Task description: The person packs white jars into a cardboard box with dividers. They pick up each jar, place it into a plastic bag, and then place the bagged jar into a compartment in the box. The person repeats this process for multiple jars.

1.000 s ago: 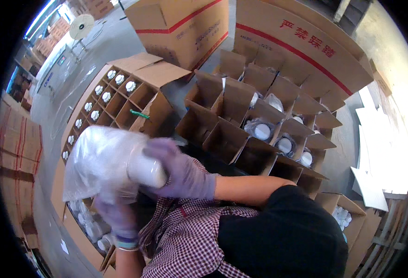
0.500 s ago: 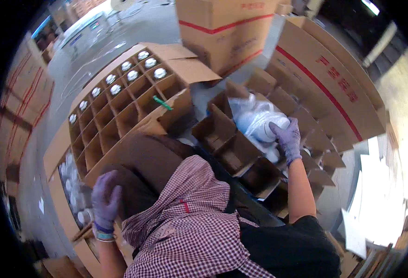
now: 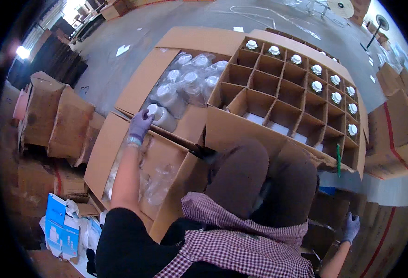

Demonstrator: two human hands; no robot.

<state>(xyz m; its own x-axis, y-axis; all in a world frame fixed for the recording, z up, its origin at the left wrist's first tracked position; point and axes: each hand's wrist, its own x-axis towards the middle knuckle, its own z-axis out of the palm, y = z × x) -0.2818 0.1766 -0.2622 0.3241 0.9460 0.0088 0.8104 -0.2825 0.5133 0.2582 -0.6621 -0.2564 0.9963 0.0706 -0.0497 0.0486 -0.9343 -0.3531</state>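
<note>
My left hand (image 3: 141,124), in a grey-purple glove, is closed on a white bottle (image 3: 164,119) with a white cap. The bottle stands tilted at the near-left corner of an open carton (image 3: 192,125). Beside it in that carton lie several white bottles in clear plastic wrap (image 3: 192,83). My right hand (image 3: 351,228), gloved too, is low at the right, near brown cardboard. Its fingers are slightly apart, and I see nothing in them.
A divided carton (image 3: 278,104) holds several silver-white capped bottles (image 3: 316,86) along its far and right cells. A carton with clear plastic wrap (image 3: 160,185) stands nearer left. Folded cardboard (image 3: 69,120) and a blue-white box (image 3: 61,227) are at left; a red-striped carton (image 3: 391,134) is at right.
My view has swung left. My right hand no longer holds the plastic-wrapped white bottle it had over the right-hand carton. The left hand, empty before, now grips a white bottle.
</note>
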